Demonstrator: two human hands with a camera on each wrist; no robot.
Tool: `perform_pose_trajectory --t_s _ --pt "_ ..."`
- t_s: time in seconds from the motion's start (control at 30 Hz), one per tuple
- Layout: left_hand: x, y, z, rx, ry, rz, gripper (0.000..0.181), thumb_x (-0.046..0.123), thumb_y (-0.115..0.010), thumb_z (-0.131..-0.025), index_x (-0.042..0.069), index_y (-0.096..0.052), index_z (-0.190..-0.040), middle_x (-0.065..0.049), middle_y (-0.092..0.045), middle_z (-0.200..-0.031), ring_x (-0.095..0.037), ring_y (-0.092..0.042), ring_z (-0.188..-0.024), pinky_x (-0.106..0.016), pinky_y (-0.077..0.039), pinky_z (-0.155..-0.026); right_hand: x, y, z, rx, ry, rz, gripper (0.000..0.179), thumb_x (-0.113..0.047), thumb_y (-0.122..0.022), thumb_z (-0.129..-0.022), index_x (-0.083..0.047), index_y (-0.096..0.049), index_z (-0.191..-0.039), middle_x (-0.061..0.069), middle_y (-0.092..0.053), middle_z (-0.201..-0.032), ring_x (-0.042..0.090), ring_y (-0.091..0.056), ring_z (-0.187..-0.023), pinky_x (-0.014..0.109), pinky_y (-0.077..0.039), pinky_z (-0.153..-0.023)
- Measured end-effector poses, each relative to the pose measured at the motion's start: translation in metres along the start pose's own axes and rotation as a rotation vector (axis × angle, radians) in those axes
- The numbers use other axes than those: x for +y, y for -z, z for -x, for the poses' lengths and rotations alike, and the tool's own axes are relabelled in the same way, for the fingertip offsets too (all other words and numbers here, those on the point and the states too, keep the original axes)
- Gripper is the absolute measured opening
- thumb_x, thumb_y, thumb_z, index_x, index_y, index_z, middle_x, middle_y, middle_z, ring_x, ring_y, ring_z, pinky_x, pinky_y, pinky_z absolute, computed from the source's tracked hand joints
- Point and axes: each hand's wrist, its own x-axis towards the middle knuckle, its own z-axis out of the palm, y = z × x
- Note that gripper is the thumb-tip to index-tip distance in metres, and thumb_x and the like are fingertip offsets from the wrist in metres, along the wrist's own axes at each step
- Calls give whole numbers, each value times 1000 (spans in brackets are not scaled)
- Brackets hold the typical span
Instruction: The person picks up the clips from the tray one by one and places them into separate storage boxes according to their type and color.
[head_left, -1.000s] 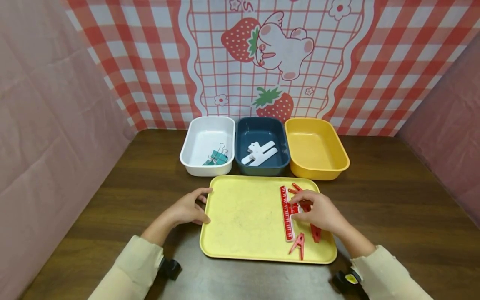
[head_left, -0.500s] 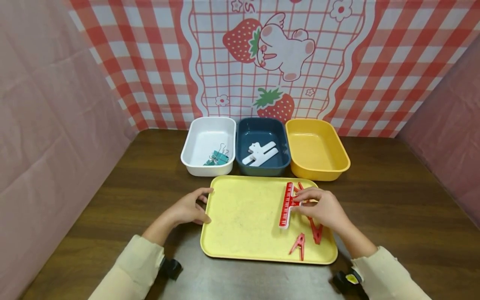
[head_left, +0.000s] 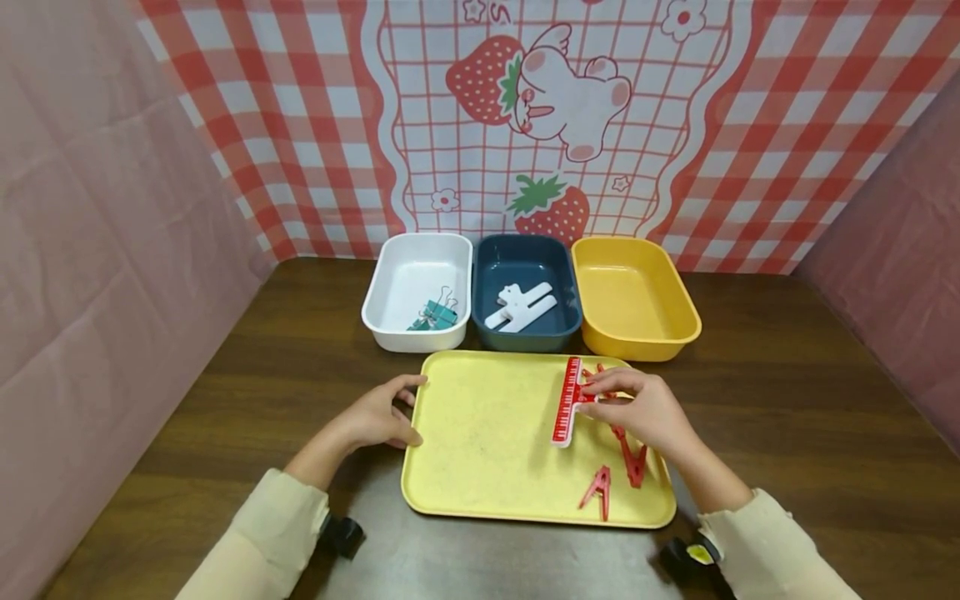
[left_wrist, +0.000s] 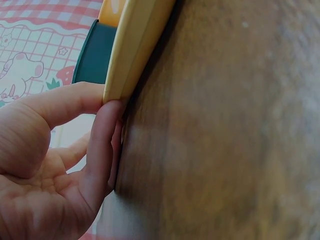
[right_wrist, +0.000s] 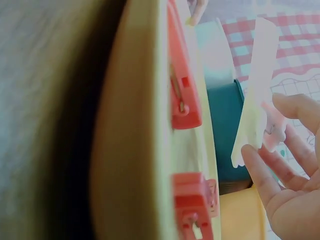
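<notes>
My right hand (head_left: 637, 408) pinches a red and white bag clip (head_left: 567, 404) by its middle grip and holds it above the yellow tray (head_left: 480, 442). In the right wrist view the clip (right_wrist: 256, 90) shows its pale side, between thumb and fingers. Red clothespins lie under and near that hand: one (head_left: 597, 493) near the tray's front edge, another (head_left: 632, 458) to its right, and a third partly hidden behind the fingers. My left hand (head_left: 382, 414) holds the tray's left rim, its fingertips on the edge (left_wrist: 117, 75) in the left wrist view.
Behind the tray stand three bins in a row: a white bin (head_left: 377, 321) with teal binder clips (head_left: 435, 315), a dark blue bin (head_left: 525, 340) with white bag clips (head_left: 522, 307), and a yellow bin (head_left: 637, 348). A checked cloth (head_left: 315, 125) hangs behind them.
My right hand has lifted the red and white bag clip off the tray and carried it slightly away from me, tilting it. The clothespins beneath are more exposed. My left hand stays on the rim.
</notes>
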Motion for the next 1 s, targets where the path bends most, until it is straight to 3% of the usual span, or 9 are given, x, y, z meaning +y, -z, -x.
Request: perform_pose_trajectory --t_s 0.5,1.0 --pt "2 0 -1 -5 1 2 84 -16 -71 -65 2 -35 -139 -18 -40 -109 -19 -61 -70 -36 -56 -61 -12 -2 -7 10 25 -14 29 -23 -79 -74 -4 -73 -95 9 -64 -103 22 -55 -99 19 -52 -73" --pt "1 -1 0 -5 1 2 84 -15 -72 -65 1 -35 -138 -18 -40 -108 -19 -61 -70 -36 -56 -61 -15 -6 -16 92 -6 -27 39 -29 -79 -73 -3 -71 -101 10 -62 -108 24 -56 -99 18 -51 -74"
